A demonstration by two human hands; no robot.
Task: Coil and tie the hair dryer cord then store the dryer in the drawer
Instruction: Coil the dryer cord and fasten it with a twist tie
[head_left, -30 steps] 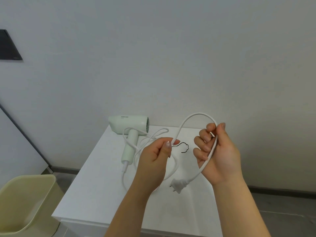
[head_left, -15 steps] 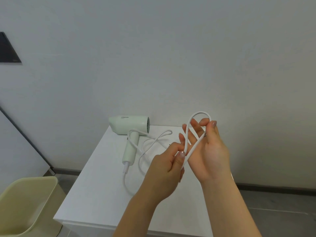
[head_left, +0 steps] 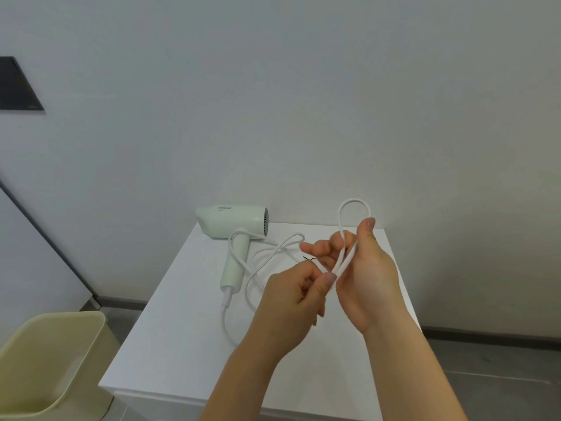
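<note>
Hair dryer, pale green, lies on its side at the far left part of the white tabletop, barrel near the wall and handle pointing toward the person. Its white cord leaves the handle end, curves across the tabletop in loose untied bends beside and over the handle, then rises into the hands. Left hand is closed, thumb and forefinger pinching the two strands of cord together at the base of a raised loop. Right hand holds that loop upright: thumb straight up along the right-hand strand, fingers half bent behind the strands, and the rounded top of the loop standing clear above the fingertips. Both hands are raised above the middle of the tabletop, just beside each other. A thin black wire shows on the tabletop behind the right hand's fingers, mostly hidden. A pale yellow bin stands on the floor left of the tabletop. A dark panel is fixed to the wall at the upper left.
</note>
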